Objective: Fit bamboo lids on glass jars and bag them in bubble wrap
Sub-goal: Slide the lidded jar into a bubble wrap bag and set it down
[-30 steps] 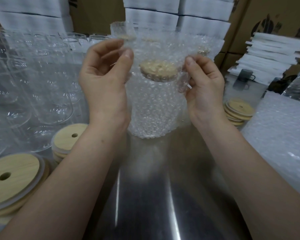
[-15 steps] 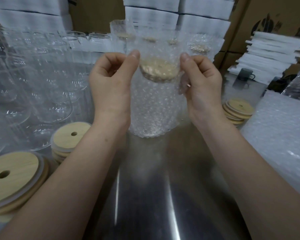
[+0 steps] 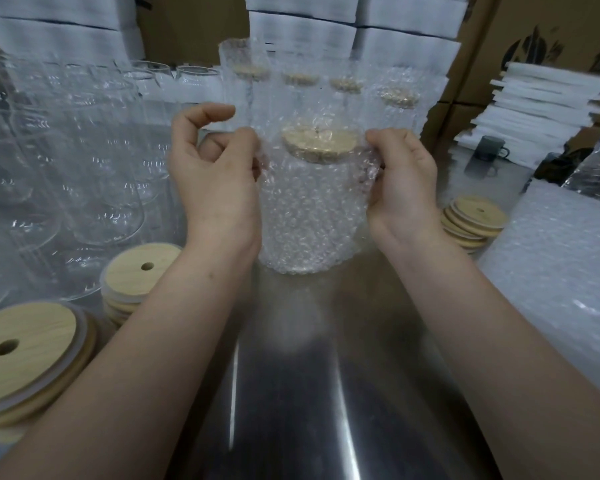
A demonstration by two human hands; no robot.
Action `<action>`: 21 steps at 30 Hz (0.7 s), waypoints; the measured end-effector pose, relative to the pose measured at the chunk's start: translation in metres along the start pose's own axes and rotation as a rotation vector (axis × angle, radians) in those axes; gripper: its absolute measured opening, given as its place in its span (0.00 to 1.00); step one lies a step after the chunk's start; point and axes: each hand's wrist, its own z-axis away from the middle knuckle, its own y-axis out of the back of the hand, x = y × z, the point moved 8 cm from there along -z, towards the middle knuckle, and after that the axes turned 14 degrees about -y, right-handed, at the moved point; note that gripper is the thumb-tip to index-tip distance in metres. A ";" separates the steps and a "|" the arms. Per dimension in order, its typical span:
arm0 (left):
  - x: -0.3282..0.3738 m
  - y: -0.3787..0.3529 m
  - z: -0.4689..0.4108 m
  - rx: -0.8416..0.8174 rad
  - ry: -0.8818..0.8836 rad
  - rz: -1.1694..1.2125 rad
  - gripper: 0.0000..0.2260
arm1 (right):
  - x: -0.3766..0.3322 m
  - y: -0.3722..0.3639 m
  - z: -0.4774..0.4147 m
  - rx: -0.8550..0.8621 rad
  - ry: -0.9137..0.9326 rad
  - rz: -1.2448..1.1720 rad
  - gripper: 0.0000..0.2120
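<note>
A glass jar with a bamboo lid (image 3: 319,145) stands upright inside a bubble wrap bag (image 3: 309,220) on the steel table (image 3: 291,393). My left hand (image 3: 212,171) pinches the bag's left top edge beside the lid. On the opposite side my right hand (image 3: 406,181) grips the bag's right top edge. Behind it stand several bagged, lidded jars (image 3: 343,84) in a row. Bare glass jars (image 3: 66,161) crowd the left. Loose bamboo lids lie in stacks at the near left (image 3: 25,351), by my left forearm (image 3: 139,271) and at the right (image 3: 475,220).
A pile of bubble wrap bags (image 3: 561,271) lies at the right. White foam boxes (image 3: 326,26) and cardboard cartons (image 3: 534,32) stand behind. Stacked white foam sheets (image 3: 541,105) and a dark mug (image 3: 492,155) sit at the far right.
Both hands have slid down from the bag's open top to the lid's level, and the bag's top now sits lower around the lid.
</note>
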 end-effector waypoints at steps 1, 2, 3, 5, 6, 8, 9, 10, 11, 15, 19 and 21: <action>-0.002 0.000 0.001 -0.020 0.003 -0.017 0.12 | 0.002 0.001 -0.001 0.007 -0.021 -0.014 0.18; -0.003 -0.001 0.001 -0.034 0.002 -0.034 0.13 | 0.005 0.002 -0.001 0.011 -0.036 -0.023 0.16; -0.005 0.000 0.001 -0.040 0.003 -0.047 0.13 | 0.007 0.002 -0.001 0.014 -0.048 -0.025 0.15; -0.009 0.000 0.002 -0.049 0.008 -0.075 0.15 | 0.008 0.002 -0.001 0.017 -0.056 -0.008 0.12; -0.011 0.000 0.002 -0.058 0.012 -0.092 0.16 | 0.008 0.001 0.000 0.018 -0.052 0.006 0.12; -0.014 0.000 0.003 -0.077 0.018 -0.121 0.15 | 0.008 -0.001 0.001 0.013 -0.037 0.017 0.12; -0.016 0.001 0.003 -0.079 0.019 -0.133 0.15 | 0.008 -0.002 0.002 0.011 -0.031 0.016 0.13; -0.017 0.001 0.003 -0.075 0.019 -0.142 0.14 | 0.009 -0.003 0.002 0.015 -0.026 0.019 0.14; -0.018 0.002 0.003 -0.067 0.016 -0.152 0.14 | 0.010 -0.002 0.003 0.025 -0.020 0.030 0.14; -0.019 0.003 0.008 -0.064 -0.024 -0.191 0.14 | 0.007 0.001 0.004 0.116 0.071 0.181 0.13; -0.019 -0.003 0.016 -0.114 -0.063 -0.195 0.15 | -0.001 0.003 0.007 0.230 0.206 0.419 0.12; -0.025 -0.009 0.021 -0.172 -0.031 -0.159 0.15 | -0.003 0.002 0.010 0.259 0.247 0.517 0.12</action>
